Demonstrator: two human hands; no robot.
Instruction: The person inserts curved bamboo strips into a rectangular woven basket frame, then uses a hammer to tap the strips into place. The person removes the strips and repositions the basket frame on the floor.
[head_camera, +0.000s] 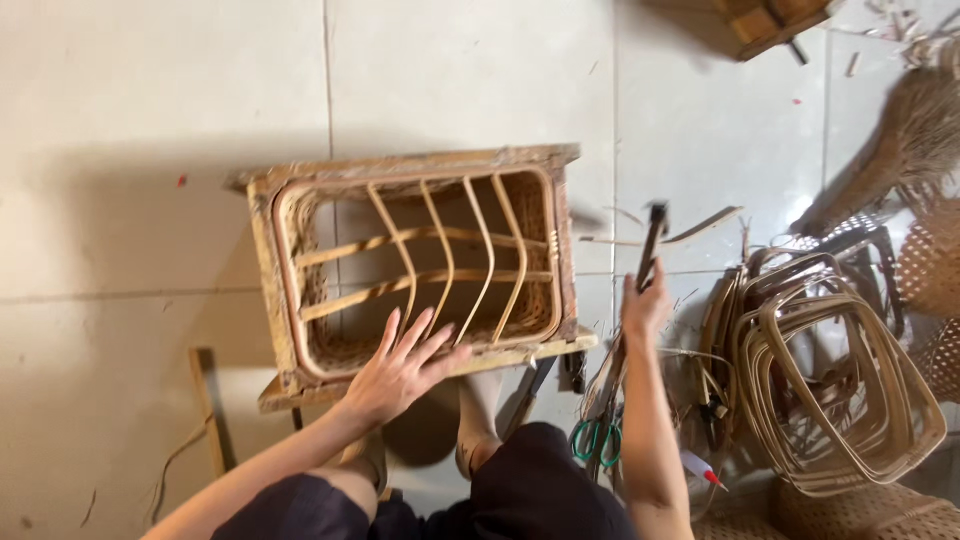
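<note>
A thin wooden stick (205, 405) lies on the tiled floor (130, 120) at the far left, near the person's left forearm. To its right stands a wooden frame (262, 250), a box-shaped mould with a half-woven basket (525, 300) set inside it; bent cane ribs (440, 255) cross its open middle, and the floor shows through between them. The left hand (400, 372) lies flat on the near rim of the basket, fingers spread wide and gripping nothing, the fingertips reaching over the lowest ribs. Below the frame the person's feet (478, 415) and dark-clothed knees show, one foot just under the frame's near edge. Right of the frame, the right hand (645, 305) is closed around a dark, slim tool (652, 240), held upright with its head raised above the fist; what kind of tool it is cannot be told. The two hands are well apart, the frame's right corner between them. Below the right forearm, green-handled scissors (590, 438) lie on the floor among loose strips. Farther right sits a pile of bent cane hoops (850, 390), stacked and overlapping. A broom (915, 140) lies at the top right, near a woven basket (935, 260) at the edge.
</note>
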